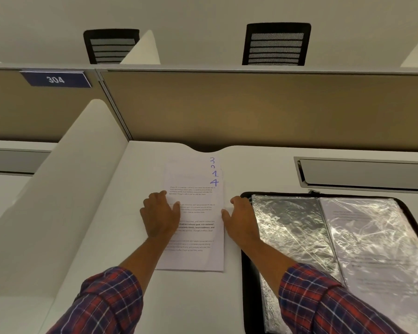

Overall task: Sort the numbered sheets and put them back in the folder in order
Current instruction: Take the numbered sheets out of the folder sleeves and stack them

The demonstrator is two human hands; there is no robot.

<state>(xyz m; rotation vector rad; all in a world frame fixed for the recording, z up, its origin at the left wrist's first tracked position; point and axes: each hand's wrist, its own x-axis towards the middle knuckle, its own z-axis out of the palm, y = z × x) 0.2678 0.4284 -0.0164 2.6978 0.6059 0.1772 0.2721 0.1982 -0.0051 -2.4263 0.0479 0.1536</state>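
ok so far left there's a blue 304 sign [55, 79] on the tan partition, then a white divider panel [82, 177] sloping down along the edge of the white desk [140, 169]. The left hand [161, 214] comes in on a red and blue plaid sleeve [101, 302] and lies flat on the left part of the stack of sheets [196, 227], fingers pretty much straight and pressing on the paper, not curled round anything. The sheets are out on the desk, left of the folder and not in it, fanned a bit so the blue handwritten numbers show up the top right corner: 3 at the back, one that's mostly covered so I can't read it, then 1, and 4 on the top sheet. The right hand [241, 218] sits at the stack's right edge, between the paper and the folder, thumb touching the paper's edge, fingers loose, nothing held that I can see. Right of that the folder [336, 249] lies open, black rim, shiny clear sleeves, a printed page in the right-hand one. Behind it there's a grey flap [364, 173] set into the desk
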